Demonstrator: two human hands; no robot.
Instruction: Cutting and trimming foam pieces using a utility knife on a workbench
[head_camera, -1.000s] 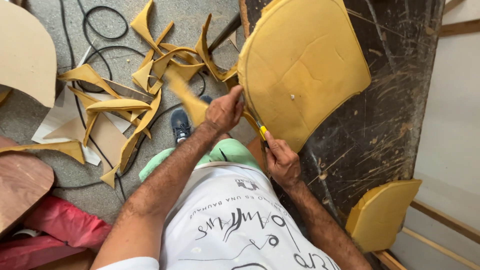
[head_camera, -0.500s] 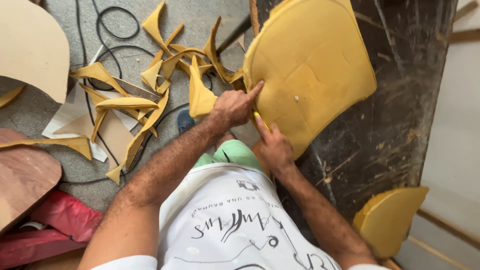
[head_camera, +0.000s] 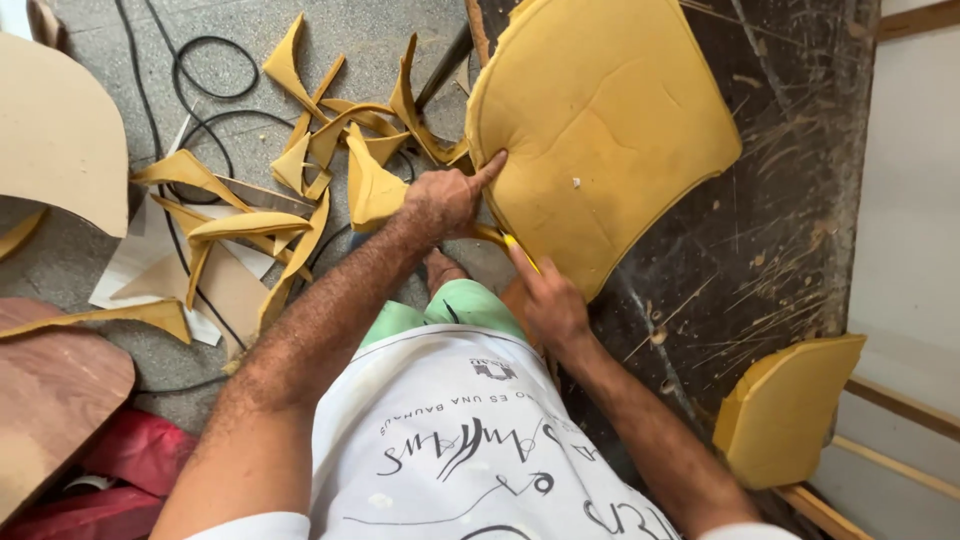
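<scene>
Left hand (head_camera: 447, 200) presses foam pad (head_camera: 610, 130); right hand (head_camera: 548, 300) grip closed on yellow cutter (head_camera: 520, 252)

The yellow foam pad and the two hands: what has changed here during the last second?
The left hand slid along the yellow foam pad's edge, index finger now pressing on it. The strip of foam it pulled earlier is no longer in its grip. The right hand stays at the lower edge with the yellow knife. The foam scraps lie unchanged.

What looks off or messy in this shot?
Curled yellow foam offcuts lie strewn over the floor, tangled with black cables. The dark bench is heavily scratched. The left hand presses the foam pad; the right hand grips a yellow tool at the pad's edge.
</scene>
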